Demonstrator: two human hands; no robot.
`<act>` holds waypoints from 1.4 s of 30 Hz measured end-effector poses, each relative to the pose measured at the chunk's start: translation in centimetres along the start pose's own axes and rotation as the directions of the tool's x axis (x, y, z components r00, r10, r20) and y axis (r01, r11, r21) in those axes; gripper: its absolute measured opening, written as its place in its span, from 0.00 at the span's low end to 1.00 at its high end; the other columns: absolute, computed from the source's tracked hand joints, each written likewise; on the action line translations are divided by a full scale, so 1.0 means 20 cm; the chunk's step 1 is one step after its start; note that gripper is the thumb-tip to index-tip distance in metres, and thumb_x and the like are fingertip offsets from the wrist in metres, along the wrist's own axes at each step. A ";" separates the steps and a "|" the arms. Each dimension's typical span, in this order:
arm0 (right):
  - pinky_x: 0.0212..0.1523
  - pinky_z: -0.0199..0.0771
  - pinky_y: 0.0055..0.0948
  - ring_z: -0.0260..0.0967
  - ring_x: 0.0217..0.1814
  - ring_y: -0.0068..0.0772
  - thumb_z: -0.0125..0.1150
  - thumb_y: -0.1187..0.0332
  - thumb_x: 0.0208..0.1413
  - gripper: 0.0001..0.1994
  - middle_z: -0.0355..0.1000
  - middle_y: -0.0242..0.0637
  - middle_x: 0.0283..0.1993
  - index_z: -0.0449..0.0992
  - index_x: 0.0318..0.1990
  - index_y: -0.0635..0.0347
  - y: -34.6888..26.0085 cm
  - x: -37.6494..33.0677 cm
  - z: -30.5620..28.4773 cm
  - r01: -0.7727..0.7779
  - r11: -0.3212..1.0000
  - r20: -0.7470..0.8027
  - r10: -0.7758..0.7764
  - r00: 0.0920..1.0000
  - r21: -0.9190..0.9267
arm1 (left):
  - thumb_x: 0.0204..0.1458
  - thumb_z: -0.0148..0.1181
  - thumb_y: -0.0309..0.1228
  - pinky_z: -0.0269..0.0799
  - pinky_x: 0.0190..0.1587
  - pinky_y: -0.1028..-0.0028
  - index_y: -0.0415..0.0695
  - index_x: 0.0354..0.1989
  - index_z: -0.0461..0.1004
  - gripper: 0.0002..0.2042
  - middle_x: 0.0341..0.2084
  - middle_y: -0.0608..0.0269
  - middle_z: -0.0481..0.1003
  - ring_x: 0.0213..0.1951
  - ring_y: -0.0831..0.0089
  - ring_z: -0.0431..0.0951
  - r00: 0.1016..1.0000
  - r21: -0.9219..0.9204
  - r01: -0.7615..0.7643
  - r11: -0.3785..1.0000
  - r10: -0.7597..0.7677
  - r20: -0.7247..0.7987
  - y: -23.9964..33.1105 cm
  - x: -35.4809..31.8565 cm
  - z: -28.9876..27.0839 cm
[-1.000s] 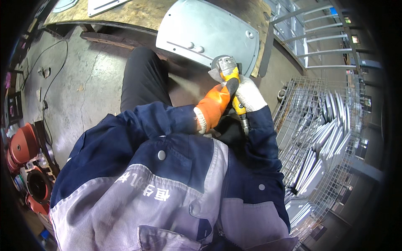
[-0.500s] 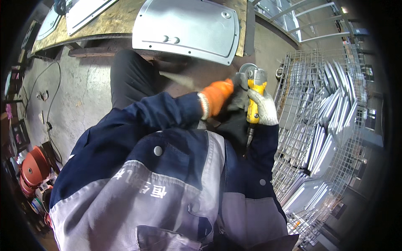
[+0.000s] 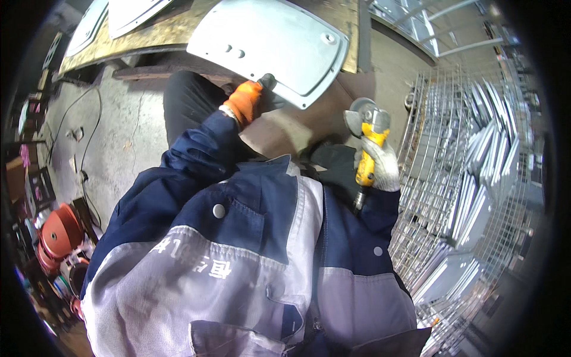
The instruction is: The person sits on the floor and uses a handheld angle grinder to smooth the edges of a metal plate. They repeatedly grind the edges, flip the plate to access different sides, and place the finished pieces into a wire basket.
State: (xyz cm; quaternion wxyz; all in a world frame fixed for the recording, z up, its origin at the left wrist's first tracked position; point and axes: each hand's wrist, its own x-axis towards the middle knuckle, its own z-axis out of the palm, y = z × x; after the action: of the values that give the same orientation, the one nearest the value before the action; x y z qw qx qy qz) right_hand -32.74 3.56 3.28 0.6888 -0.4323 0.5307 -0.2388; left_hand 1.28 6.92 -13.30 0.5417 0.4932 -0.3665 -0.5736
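Note:
A light grey, rounded panel (image 3: 273, 44) with small holes along its rim lies on the wooden table, one corner jutting past the near edge. My left hand (image 3: 245, 101), in an orange glove with dark fingertips, is closed on the panel's near edge; the fingers underneath are hidden. To the right, clear of the panel, my right hand (image 3: 383, 163) in a white glove is wrapped round a yellow angle grinder (image 3: 367, 169). The grinder's grey disc (image 3: 353, 123) points up and to the left. A hose fitting (image 3: 360, 199) comes out of its lower end.
More pale panels (image 3: 134, 18) lie at the left of the wooden table (image 3: 178, 37). A wire-mesh cage (image 3: 425, 154) holding several stacked panels stands close on my right. A black cable (image 3: 95, 128) runs over the floor at left, near red-orange round containers (image 3: 61, 231).
My left hand has moved left from beside the grinder to the panel's edge. The panel has turned, its right corner now nearer me. The grinder has come away from the left hand.

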 end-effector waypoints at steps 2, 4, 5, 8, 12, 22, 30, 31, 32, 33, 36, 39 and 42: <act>0.20 0.71 0.25 0.68 0.19 0.27 0.62 0.67 0.55 0.13 0.70 0.33 0.24 0.68 0.44 0.58 -0.01 -0.02 0.00 0.028 0.999 0.027 -0.028 0.999 -0.030 | 0.55 0.58 0.36 0.74 0.38 0.68 0.42 0.36 0.76 0.09 0.26 0.62 0.75 0.31 0.65 0.77 0.996 0.489 0.067 0.870 -0.030 -0.083 0.05 0.01 -0.24; 0.20 0.71 0.26 0.68 0.19 0.27 0.62 0.67 0.55 0.12 0.69 0.33 0.25 0.69 0.43 0.59 -0.04 -0.03 0.02 0.036 0.999 0.028 -0.035 0.999 -0.019 | 0.52 0.60 0.33 0.74 0.34 0.72 0.44 0.33 0.77 0.06 0.22 0.63 0.77 0.28 0.69 0.78 0.997 0.828 -0.033 0.560 -0.038 0.065 0.14 0.13 -0.53; 0.20 0.71 0.26 0.68 0.19 0.28 0.62 0.67 0.55 0.11 0.69 0.33 0.24 0.69 0.42 0.60 -0.05 -0.02 0.04 0.014 1.000 -0.023 -0.014 1.000 -0.022 | 0.53 0.60 0.35 0.74 0.35 0.71 0.45 0.36 0.78 0.08 0.24 0.62 0.78 0.30 0.70 0.78 0.943 0.916 -0.317 0.246 -0.027 0.333 0.17 0.19 -0.67; 0.21 0.72 0.26 0.68 0.19 0.28 0.62 0.67 0.54 0.12 0.68 0.34 0.23 0.68 0.43 0.60 -0.09 -0.03 0.10 0.019 0.993 0.005 -0.019 1.000 -0.112 | 0.61 0.46 0.41 0.73 0.43 0.67 0.47 0.46 0.75 0.15 0.36 0.59 0.78 0.39 0.66 0.77 0.970 0.176 -0.081 0.981 0.118 -0.212 0.03 0.23 -0.77; 0.20 0.71 0.26 0.68 0.19 0.28 0.62 0.66 0.54 0.14 0.68 0.34 0.23 0.68 0.44 0.60 -0.13 -0.01 0.26 -0.052 0.994 0.004 0.052 0.999 -0.092 | 0.63 0.41 0.44 0.70 0.51 0.63 0.47 0.54 0.70 0.19 0.49 0.55 0.73 0.51 0.61 0.72 0.895 -0.505 -0.178 0.845 -0.074 -0.440 -0.25 0.08 -0.43; 0.20 0.69 0.24 0.68 0.20 0.24 0.63 0.69 0.52 0.13 0.70 0.33 0.26 0.70 0.42 0.62 -0.23 0.25 0.79 0.116 0.934 0.380 0.022 0.925 -0.338 | 0.59 0.51 0.43 0.68 0.52 0.63 0.48 0.50 0.69 0.16 0.41 0.60 0.73 0.47 0.63 0.73 0.889 -0.864 -0.239 0.443 -0.259 -0.378 0.30 -0.34 -0.19; 0.30 0.68 0.22 0.69 0.29 0.22 0.60 0.69 0.53 0.12 0.73 0.32 0.32 0.74 0.42 0.65 -0.14 0.56 1.21 0.115 0.953 0.589 0.076 0.805 -0.280 | 0.61 0.50 0.47 0.68 0.57 0.68 0.45 0.60 0.63 0.25 0.51 0.63 0.71 0.52 0.69 0.72 0.999 -0.859 0.009 0.512 -0.045 -0.016 0.40 -0.52 0.10; 0.30 0.68 0.22 0.68 0.29 0.22 0.60 0.68 0.54 0.11 0.72 0.32 0.32 0.75 0.42 0.64 -0.12 0.58 1.25 0.109 0.932 0.496 0.084 0.864 -0.347 | 0.61 0.50 0.47 0.67 0.57 0.68 0.44 0.60 0.63 0.25 0.50 0.63 0.72 0.52 0.69 0.72 0.999 -0.856 -0.039 0.516 0.022 -0.033 0.40 -0.50 0.09; 0.30 0.68 0.23 0.68 0.30 0.23 0.59 0.68 0.54 0.11 0.72 0.33 0.32 0.75 0.42 0.64 -0.12 0.60 1.25 0.205 0.902 0.543 0.038 0.839 -0.379 | 0.56 0.59 0.46 0.71 0.53 0.69 0.43 0.56 0.66 0.25 0.48 0.62 0.73 0.49 0.71 0.74 0.998 -0.871 -0.027 0.491 -0.030 -0.049 0.38 -0.48 0.08; 0.31 0.69 0.24 0.69 0.30 0.24 0.59 0.68 0.54 0.12 0.72 0.34 0.32 0.74 0.43 0.64 -0.13 0.60 1.24 0.243 0.851 0.511 0.035 0.859 -0.466 | 0.57 0.58 0.45 0.71 0.53 0.70 0.43 0.55 0.66 0.24 0.46 0.63 0.73 0.48 0.72 0.74 0.994 -0.885 -0.002 0.466 -0.092 -0.051 0.37 -0.46 0.08; 0.39 0.72 0.28 0.73 0.37 0.29 0.57 0.65 0.52 0.15 0.76 0.43 0.36 0.75 0.43 0.67 -0.13 0.58 1.16 0.351 0.655 0.449 -0.019 0.893 -0.669 | 0.59 0.54 0.43 0.70 0.51 0.73 0.43 0.52 0.67 0.19 0.41 0.64 0.73 0.44 0.75 0.73 0.984 -0.829 0.021 0.559 -0.157 -0.081 0.34 -0.42 0.15; 0.39 0.72 0.27 0.73 0.38 0.27 0.57 0.67 0.54 0.14 0.76 0.41 0.37 0.75 0.44 0.68 -0.14 0.51 0.99 0.251 0.886 0.525 -0.011 0.851 -0.389 | 0.61 0.51 0.43 0.69 0.51 0.74 0.43 0.53 0.67 0.19 0.43 0.63 0.72 0.45 0.73 0.73 0.993 -0.701 0.007 0.713 -0.085 -0.076 0.39 -0.43 0.26; 0.37 0.71 0.23 0.71 0.36 0.24 0.61 0.69 0.54 0.13 0.74 0.33 0.36 0.74 0.46 0.65 -0.13 0.49 0.84 0.118 0.968 0.458 -0.005 0.889 -0.220 | 0.60 0.53 0.43 0.71 0.49 0.73 0.40 0.54 0.67 0.21 0.43 0.61 0.73 0.44 0.72 0.74 0.980 -0.602 0.145 0.785 -0.197 -0.022 0.50 -0.44 0.40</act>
State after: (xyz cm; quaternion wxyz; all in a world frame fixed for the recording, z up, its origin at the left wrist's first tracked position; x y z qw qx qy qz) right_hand -13.51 0.21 1.28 0.7278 -0.5734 0.3661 -0.0866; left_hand -4.40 13.24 -0.35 0.6299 0.3521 -0.0981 -0.6853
